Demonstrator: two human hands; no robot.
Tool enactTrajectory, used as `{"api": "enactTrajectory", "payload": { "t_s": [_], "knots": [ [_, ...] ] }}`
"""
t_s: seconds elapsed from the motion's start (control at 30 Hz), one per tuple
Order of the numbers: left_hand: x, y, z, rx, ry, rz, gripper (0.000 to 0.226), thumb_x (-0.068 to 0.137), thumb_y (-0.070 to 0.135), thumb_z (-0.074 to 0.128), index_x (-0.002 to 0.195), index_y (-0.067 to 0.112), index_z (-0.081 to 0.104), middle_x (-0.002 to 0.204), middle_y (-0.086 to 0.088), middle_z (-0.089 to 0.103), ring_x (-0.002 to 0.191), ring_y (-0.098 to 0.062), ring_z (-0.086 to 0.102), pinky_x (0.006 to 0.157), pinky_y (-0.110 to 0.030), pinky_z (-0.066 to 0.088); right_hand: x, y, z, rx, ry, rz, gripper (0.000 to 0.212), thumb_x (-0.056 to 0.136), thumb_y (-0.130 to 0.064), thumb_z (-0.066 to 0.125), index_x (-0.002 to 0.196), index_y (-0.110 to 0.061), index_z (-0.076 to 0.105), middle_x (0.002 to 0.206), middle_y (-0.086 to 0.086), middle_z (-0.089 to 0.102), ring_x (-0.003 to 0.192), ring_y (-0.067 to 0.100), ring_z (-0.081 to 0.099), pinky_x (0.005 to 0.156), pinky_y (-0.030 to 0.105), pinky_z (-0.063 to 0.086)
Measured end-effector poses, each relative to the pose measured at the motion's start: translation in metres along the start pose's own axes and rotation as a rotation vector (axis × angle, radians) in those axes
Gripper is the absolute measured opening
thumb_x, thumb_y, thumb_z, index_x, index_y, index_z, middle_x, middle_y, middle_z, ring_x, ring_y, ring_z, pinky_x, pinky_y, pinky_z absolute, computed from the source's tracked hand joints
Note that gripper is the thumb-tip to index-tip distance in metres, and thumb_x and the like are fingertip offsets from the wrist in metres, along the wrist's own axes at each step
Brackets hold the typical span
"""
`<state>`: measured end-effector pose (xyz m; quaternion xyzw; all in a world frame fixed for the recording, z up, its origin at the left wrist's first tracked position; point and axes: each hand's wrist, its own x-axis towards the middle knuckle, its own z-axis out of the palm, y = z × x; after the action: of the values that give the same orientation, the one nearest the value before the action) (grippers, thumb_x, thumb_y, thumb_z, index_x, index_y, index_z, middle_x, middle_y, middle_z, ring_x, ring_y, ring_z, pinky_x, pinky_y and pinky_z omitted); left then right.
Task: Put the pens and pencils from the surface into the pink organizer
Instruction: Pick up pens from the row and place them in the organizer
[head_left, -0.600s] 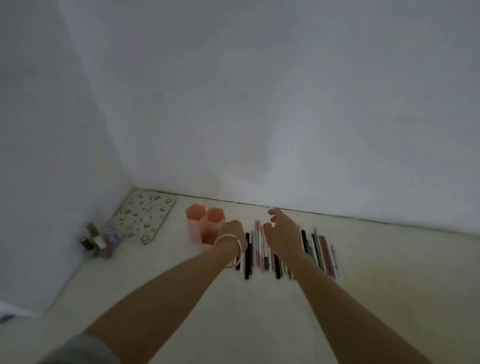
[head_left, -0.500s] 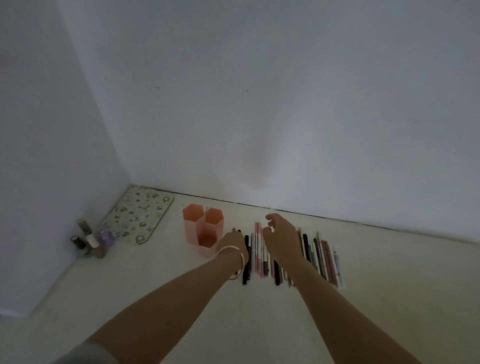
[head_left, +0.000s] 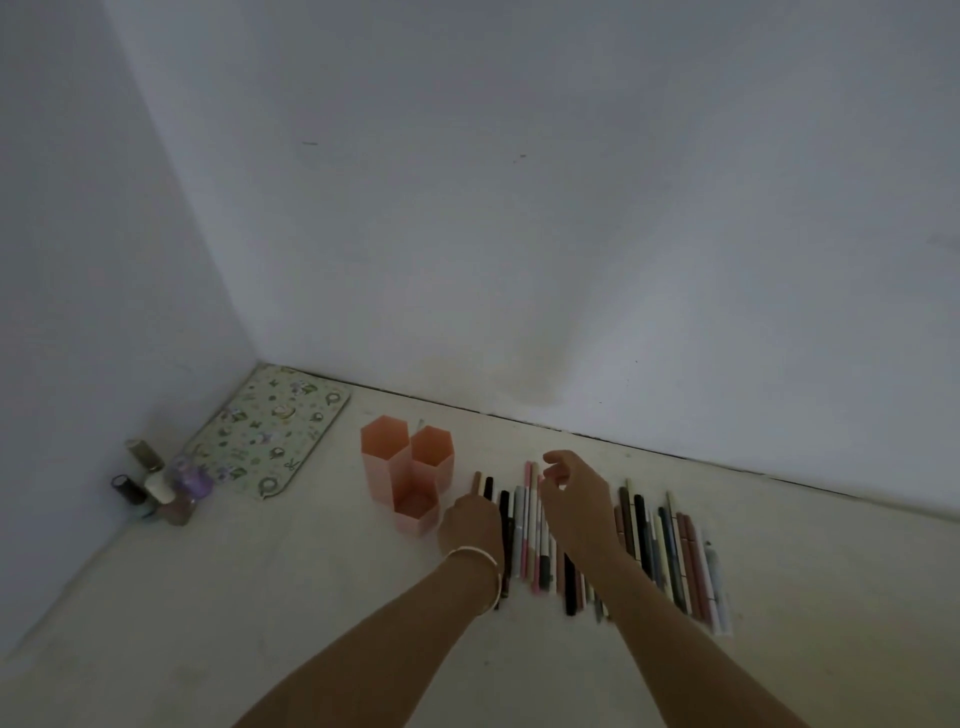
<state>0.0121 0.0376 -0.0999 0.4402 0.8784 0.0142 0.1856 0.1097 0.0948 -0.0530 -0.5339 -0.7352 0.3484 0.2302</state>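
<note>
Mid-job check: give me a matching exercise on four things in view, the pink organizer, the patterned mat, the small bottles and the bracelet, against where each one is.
Things
1. pink organizer
2. patterned mat
3. small bottles
4. bracelet

Places
A. on the wrist of the left hand
B. clustered by the left wall, nearest the camera of the corner items
C. flat in the far left corner, against the back wall
D. standing just left of the row of pens and pencils

Pairs: 1-D, 2-C, 3-B, 4-A
</note>
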Motion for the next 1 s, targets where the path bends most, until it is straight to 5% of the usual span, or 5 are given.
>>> {"api": "enactTrajectory", "payload": {
  "t_s": [0.33,0.53,0.7,0.83,1.0],
  "knots": [
    [-0.009,-0.001,-0.024,-0.019,0.057,0.115,0.031,0.097,0.003,0.040,0.128,0.009,0.044,0.126,-0.009,0.052,0.112,-0.022,0.056,0.090,-0.029,0.046,0.016,0.003,0.014,0.007,-0.005,0.008,0.030,0.094,-0.009,0.051,0.122,-0.011,0.059,0.092,-0.007,0.062,0.082,0.011,0.059,0.075,0.022,0.046],
    [-0.020,-0.040,-0.121,-0.749,0.380,0.075,0.009,0.091,0.013,0.055,0.085,0.019,0.058,0.076,0.004,0.066,0.061,-0.010,0.065,0.057,-0.014,0.053,0.040,-0.009,0.041,-0.157,-0.154,0.128,0.020,0.085,-0.006,0.053,0.101,-0.008,0.066,0.099,0.007,0.066,0.087,0.020,0.064,0.073,0.029,0.052],
    [-0.021,-0.089,-0.167,-1.204,0.381,-0.072,0.020,0.090,0.013,0.051,0.074,0.009,0.061,0.064,-0.011,0.067,0.063,-0.032,0.071,0.062,-0.048,0.060,0.042,-0.022,0.076,-0.472,-0.274,0.029,0.015,0.085,-0.027,0.060,0.083,-0.012,0.058,0.084,0.005,0.058,0.080,0.021,0.061,0.074,0.030,0.048],
    [-0.022,-0.108,-0.167,-1.147,0.457,-0.054,0.021,0.093,0.016,0.054,0.079,0.008,0.067,0.069,-0.007,0.068,0.062,-0.019,0.070,0.065,-0.048,0.060,0.038,-0.021,0.097,-0.602,-0.281,-0.018,0.034,0.089,-0.035,0.061,0.112,-0.010,0.060,0.113,0.006,0.058,0.103,0.022,0.059,0.090,0.032,0.050],
    [-0.011,-0.126,-0.160,-1.032,0.574,-0.015,0.010,0.091,0.015,0.060,0.088,0.010,0.068,0.071,-0.003,0.069,0.068,-0.018,0.070,0.067,-0.044,0.061,0.040,-0.029,0.097,-0.454,-0.269,0.074,0.018,0.090,-0.022,0.057,0.096,-0.006,0.061,0.090,0.003,0.059,0.090,0.022,0.063,0.069,0.026,0.047]
  ]
}}
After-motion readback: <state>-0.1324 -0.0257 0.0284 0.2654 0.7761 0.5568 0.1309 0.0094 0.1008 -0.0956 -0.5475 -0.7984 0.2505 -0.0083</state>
